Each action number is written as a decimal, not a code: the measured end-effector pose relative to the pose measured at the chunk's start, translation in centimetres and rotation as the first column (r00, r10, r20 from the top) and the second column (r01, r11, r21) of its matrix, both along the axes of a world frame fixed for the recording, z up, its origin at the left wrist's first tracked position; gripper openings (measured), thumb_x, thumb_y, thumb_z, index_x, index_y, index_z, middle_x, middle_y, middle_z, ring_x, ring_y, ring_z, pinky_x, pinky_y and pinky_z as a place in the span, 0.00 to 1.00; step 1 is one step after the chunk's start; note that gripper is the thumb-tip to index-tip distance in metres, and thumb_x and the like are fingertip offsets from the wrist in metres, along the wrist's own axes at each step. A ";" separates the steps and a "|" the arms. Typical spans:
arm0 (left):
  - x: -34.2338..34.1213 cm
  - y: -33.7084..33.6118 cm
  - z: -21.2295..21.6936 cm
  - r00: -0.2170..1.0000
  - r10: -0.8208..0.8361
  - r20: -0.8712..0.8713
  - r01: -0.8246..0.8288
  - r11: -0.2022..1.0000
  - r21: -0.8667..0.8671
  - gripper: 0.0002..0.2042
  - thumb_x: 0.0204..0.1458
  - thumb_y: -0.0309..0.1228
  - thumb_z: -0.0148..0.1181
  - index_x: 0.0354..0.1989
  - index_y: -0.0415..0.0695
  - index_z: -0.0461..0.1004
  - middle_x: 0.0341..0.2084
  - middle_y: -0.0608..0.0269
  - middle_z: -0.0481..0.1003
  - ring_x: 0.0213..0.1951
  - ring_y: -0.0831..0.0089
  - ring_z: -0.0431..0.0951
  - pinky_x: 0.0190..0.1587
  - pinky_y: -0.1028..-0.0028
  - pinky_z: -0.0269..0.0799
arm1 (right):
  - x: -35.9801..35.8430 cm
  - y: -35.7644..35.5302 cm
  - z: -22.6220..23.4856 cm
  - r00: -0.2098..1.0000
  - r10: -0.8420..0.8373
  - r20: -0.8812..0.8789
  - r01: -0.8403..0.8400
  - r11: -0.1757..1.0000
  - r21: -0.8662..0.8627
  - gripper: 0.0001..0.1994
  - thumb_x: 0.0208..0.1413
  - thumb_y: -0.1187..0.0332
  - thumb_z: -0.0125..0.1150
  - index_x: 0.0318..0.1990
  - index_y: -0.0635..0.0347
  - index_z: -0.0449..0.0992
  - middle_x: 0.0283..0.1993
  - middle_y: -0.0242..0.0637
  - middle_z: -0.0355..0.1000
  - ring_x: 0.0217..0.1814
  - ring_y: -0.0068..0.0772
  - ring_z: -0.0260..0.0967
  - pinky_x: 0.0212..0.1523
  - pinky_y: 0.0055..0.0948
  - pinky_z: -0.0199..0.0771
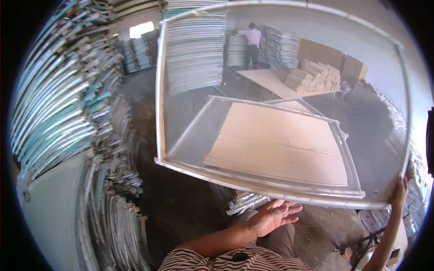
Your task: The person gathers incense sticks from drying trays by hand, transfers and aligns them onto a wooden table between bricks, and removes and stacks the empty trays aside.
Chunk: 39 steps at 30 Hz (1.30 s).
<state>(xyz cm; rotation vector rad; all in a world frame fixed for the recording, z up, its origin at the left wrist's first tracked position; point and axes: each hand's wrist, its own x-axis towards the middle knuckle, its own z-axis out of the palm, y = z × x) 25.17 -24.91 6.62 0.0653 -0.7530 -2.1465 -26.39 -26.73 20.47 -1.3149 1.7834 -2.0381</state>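
Observation:
In front of me stands a large rectangular mesh screen (160,99), tilted, with a pale metal frame and see-through netting. My right hand (399,193) grips its side bar near the lower right corner. Under the bottom bar, my left hand (273,218) is open with its fingers spread, close to the bar. Whether it touches the bar I cannot tell. Through the netting I see a second framed screen (275,108), lying low over tan cardboard sheets (280,144).
Tall stacks of framed screens (49,108) rise on the left, with more frames (122,226) leaning below. Another stack (194,49) stands behind the netting. A person in a pink shirt (252,36) is at the back, near pale bundles (316,77). Metal pieces (246,202) lie near my knees.

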 end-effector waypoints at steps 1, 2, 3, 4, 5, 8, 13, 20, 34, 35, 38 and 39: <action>-0.1 0.6 0.5 0.999 -0.006 -0.051 0.008 0.999 0.033 0.39 0.53 0.44 0.61 0.67 0.41 0.48 0.66 0.51 0.53 0.67 0.60 0.53 0.65 0.57 0.55 | -2.3 2.7 0.2 0.989 0.137 -0.060 -0.132 0.988 0.076 0.15 0.59 0.57 0.57 0.44 0.59 0.75 0.33 0.27 0.69 0.33 0.20 0.63 0.34 0.21 0.63; -0.5 1.0 1.1 0.997 -0.010 -0.072 0.011 1.000 0.025 0.37 0.52 0.43 0.61 0.66 0.41 0.51 0.65 0.51 0.53 0.67 0.60 0.52 0.66 0.56 0.54 | -3.5 3.9 -0.6 0.989 0.146 -0.016 -0.147 0.986 -0.082 0.17 0.59 0.57 0.56 0.49 0.59 0.73 0.38 0.30 0.71 0.39 0.23 0.65 0.39 0.23 0.65; -0.6 1.1 1.3 0.998 0.020 -0.057 -0.019 1.000 0.018 0.37 0.52 0.43 0.61 0.66 0.41 0.51 0.65 0.51 0.53 0.67 0.60 0.52 0.66 0.56 0.54 | -3.4 4.8 -1.2 0.983 0.178 0.035 -0.171 0.974 -0.148 0.20 0.60 0.56 0.55 0.53 0.60 0.71 0.43 0.33 0.71 0.44 0.25 0.67 0.46 0.24 0.66; -0.7 1.3 1.4 0.997 0.038 -0.060 -0.039 0.999 -0.024 0.36 0.53 0.43 0.61 0.66 0.41 0.51 0.65 0.52 0.53 0.68 0.60 0.51 0.66 0.56 0.53 | -6.5 5.9 -2.5 0.982 0.184 0.049 -0.178 0.978 -0.105 0.22 0.61 0.56 0.54 0.57 0.61 0.69 0.47 0.35 0.71 0.49 0.29 0.68 0.51 0.27 0.66; -0.7 1.2 1.4 0.996 0.058 -0.066 -0.062 0.996 -0.062 0.36 0.53 0.42 0.61 0.66 0.41 0.51 0.65 0.52 0.53 0.68 0.60 0.51 0.66 0.56 0.53 | -8.1 5.7 -4.4 0.976 0.212 0.058 -0.205 0.973 -0.107 0.22 0.61 0.56 0.54 0.57 0.61 0.69 0.47 0.35 0.71 0.49 0.29 0.68 0.51 0.27 0.66; 0.4 0.9 3.0 0.979 0.204 -0.025 -0.205 0.956 -0.212 0.34 0.55 0.37 0.60 0.66 0.44 0.50 0.64 0.55 0.54 0.67 0.62 0.52 0.66 0.57 0.54 | -10.9 3.8 -9.8 0.997 0.004 0.076 0.011 0.981 -0.194 0.25 0.61 0.54 0.51 0.60 0.62 0.66 0.60 0.39 0.63 0.61 0.34 0.59 0.61 0.33 0.58; 2.7 5.6 12.8 0.772 0.635 -0.008 -0.555 0.668 -0.496 0.35 0.55 0.27 0.58 0.67 0.45 0.44 0.59 0.57 0.60 0.59 0.68 0.64 0.60 0.63 0.63 | 11.7 5.1 -5.9 0.991 -0.008 -0.133 -0.010 0.991 -0.135 0.19 0.59 0.60 0.52 0.50 0.67 0.73 0.48 0.44 0.74 0.47 0.39 0.72 0.53 0.36 0.69; 7.2 26.3 16.4 -0.436 0.812 -0.387 -0.535 -0.580 -0.614 0.31 0.51 0.20 0.59 0.62 0.38 0.51 0.50 0.55 0.66 0.52 0.70 0.69 0.55 0.70 0.66 | 32.4 -2.4 -5.9 0.430 0.690 0.582 -0.710 0.657 -0.254 0.30 0.65 0.52 0.43 0.65 0.68 0.57 0.68 0.47 0.53 0.70 0.40 0.48 0.70 0.37 0.43; 27.7 59.9 15.1 -0.963 -0.223 0.150 0.080 -0.772 -0.631 0.20 0.55 0.40 0.55 0.49 0.36 0.70 0.36 0.61 0.73 0.44 0.70 0.70 0.49 0.73 0.64 | 69.5 21.0 1.9 -0.628 0.667 0.403 -0.751 -0.654 -0.088 0.19 0.52 0.76 0.61 0.52 0.69 0.67 0.37 0.36 0.70 0.34 0.25 0.70 0.37 0.25 0.73; 30.3 60.3 14.5 -0.966 -0.214 0.144 0.051 -0.706 -0.706 0.21 0.54 0.41 0.55 0.48 0.36 0.71 0.37 0.60 0.73 0.44 0.70 0.70 0.51 0.72 0.63 | 70.7 21.1 1.8 -0.629 0.646 0.433 -0.733 -0.678 -0.053 0.18 0.51 0.74 0.62 0.50 0.68 0.69 0.36 0.35 0.71 0.34 0.26 0.70 0.37 0.25 0.72; 39.4 63.4 10.9 -0.950 -0.046 0.308 -0.194 -0.685 -0.703 0.24 0.55 0.43 0.54 0.51 0.33 0.71 0.44 0.56 0.73 0.49 0.67 0.70 0.56 0.69 0.59 | 71.4 21.0 2.4 -0.597 0.693 0.403 -0.735 -0.674 0.069 0.26 0.53 0.64 0.63 0.55 0.71 0.65 0.36 0.40 0.72 0.34 0.28 0.71 0.37 0.27 0.73; 41.3 64.2 9.2 -0.935 -0.011 0.355 -0.260 -0.660 -0.705 0.25 0.56 0.44 0.53 0.52 0.33 0.71 0.45 0.55 0.73 0.49 0.66 0.69 0.57 0.69 0.60 | 69.9 21.1 3.8 -0.647 0.738 0.191 -0.675 -0.671 0.307 0.30 0.52 0.60 0.64 0.54 0.77 0.63 0.36 0.46 0.72 0.36 0.34 0.73 0.37 0.30 0.74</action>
